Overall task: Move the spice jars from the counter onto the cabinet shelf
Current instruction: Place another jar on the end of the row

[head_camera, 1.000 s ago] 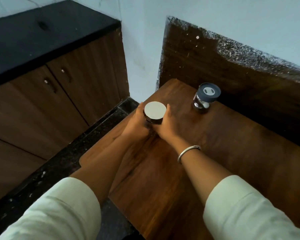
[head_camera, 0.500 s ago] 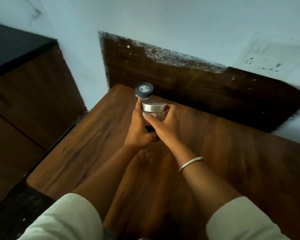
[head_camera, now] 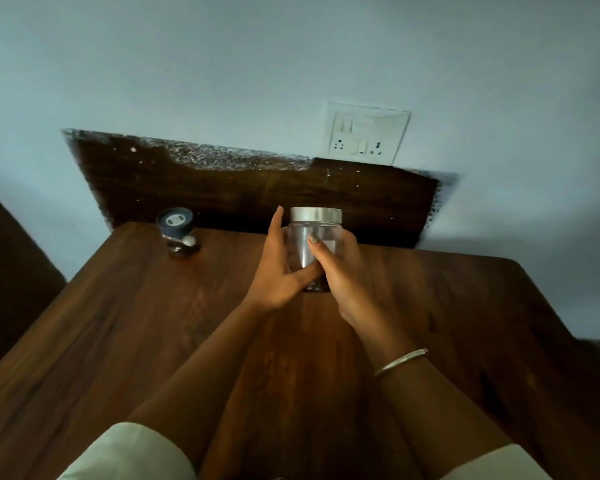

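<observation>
A clear jar (head_camera: 307, 242) with a silver lid stands upright between my hands, with dark spice showing at its bottom, over the wooden counter (head_camera: 153, 323). My right hand (head_camera: 347, 282) grips its right side, thumb across the front. My left hand (head_camera: 278, 271) holds its left side, fingers straight along the wall and thumb under the base. A second, smaller jar (head_camera: 177, 230) with a dark blue lid sits on the counter at the far left, apart from both hands. No cabinet shelf is in view.
A dark wooden backsplash (head_camera: 222, 188) rises behind the counter against a pale wall. A white socket panel (head_camera: 364, 133) is mounted above it to the right. The counter's left edge drops off beside a dark cabinet side (head_camera: 0, 271).
Both hands have carried the silver-lidded jar up and toward the back of the counter. The view has swung up and right, so the blue-lidded jar now lies to the left.
</observation>
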